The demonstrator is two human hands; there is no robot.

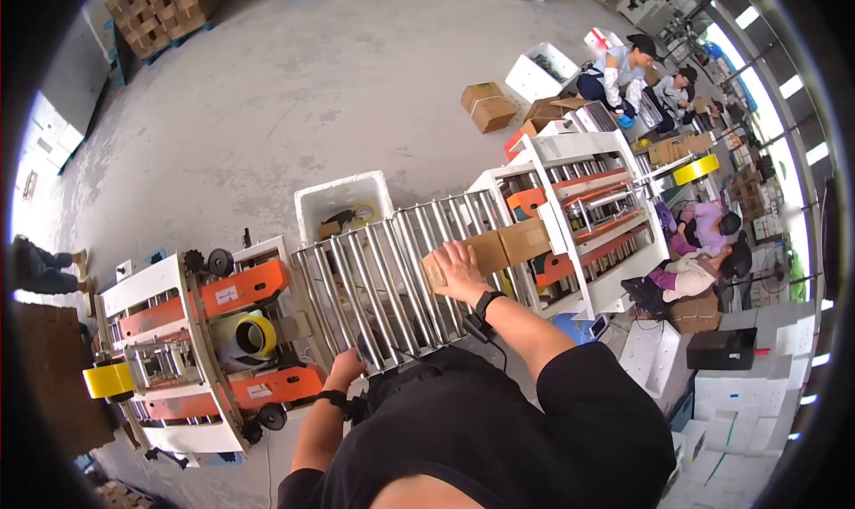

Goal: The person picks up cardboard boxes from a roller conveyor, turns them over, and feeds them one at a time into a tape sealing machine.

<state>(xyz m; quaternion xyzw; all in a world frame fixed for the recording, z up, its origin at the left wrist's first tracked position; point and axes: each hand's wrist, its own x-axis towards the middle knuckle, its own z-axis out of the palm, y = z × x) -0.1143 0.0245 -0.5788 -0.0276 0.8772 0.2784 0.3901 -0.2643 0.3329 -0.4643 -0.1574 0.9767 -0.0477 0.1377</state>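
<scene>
Laid the right hand (457,271) on the end of a cardboard box (488,252) on the rollers (383,286), with fingers spread, not clamped. Sat end to end with a second box (525,240) at the orange-and-white machine (527,202). Looked like steadying or pushing, calling for level palm pressure. Curled the left hand (347,366) near the rollers' edge, possibly gripping; couldn't tell.
</scene>
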